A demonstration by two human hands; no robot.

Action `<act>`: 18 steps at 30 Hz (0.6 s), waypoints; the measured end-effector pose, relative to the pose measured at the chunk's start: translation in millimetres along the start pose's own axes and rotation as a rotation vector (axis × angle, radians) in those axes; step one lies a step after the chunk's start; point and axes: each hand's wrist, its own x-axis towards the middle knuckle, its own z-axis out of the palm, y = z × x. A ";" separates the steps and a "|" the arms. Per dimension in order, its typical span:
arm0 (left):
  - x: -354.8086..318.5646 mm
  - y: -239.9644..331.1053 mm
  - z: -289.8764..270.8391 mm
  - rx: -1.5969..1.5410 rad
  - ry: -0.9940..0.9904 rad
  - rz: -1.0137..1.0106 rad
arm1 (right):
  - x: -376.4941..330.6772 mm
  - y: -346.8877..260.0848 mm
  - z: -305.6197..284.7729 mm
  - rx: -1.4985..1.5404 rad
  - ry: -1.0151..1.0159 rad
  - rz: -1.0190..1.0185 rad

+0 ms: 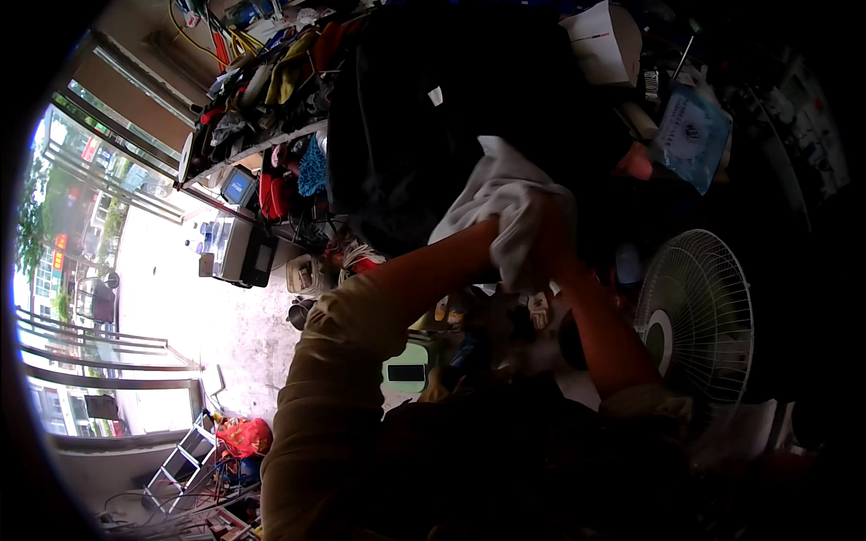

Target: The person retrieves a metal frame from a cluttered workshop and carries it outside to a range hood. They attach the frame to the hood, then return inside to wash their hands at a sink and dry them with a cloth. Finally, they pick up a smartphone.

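Taking the white fan (695,325) as your landmark, and going left to right: well to its left, beyond your rolled tan sleeve (334,379), a small stepladder (185,460) lies by a red bag (244,437) on the pale floor. Nearer the fan, your left hand (505,236) is buried in a white cloth (505,194), so you cannot tell how far its fingers are curled, only that the cloth wraps over it. That cloth is off-white, soft and crumpled, bunched into thick folds with one corner standing up, held up and to the left of the fan against a big black mass (424,117). Your right hand (552,242) meets the cloth just left of the fan, fingers closed into its folds. Above the fan hangs a light blue bag (693,135).
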 end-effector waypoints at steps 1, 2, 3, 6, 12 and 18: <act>-6.3 -4.5 -2.8 -0.057 0.034 0.048 | -3.1 25.6 -6.4 0.229 0.036 0.123; -16.8 -12.0 -8.1 -0.166 0.136 0.109 | -8.6 49.0 -15.3 0.573 0.102 0.256; -25.9 -20.5 -10.2 -0.411 0.462 0.198 | -15.9 68.3 -21.6 0.946 0.194 0.352; -36.6 -16.8 -16.3 -0.609 0.739 0.076 | -24.6 15.5 -7.6 1.630 0.383 0.326; -19.7 -0.1 37.7 -1.254 1.250 -0.060 | -21.6 -72.4 24.3 1.391 0.147 0.319; -47.5 -20.7 -30.8 -2.649 1.211 -0.002 | -17.8 -77.7 -29.1 1.014 -0.115 -0.123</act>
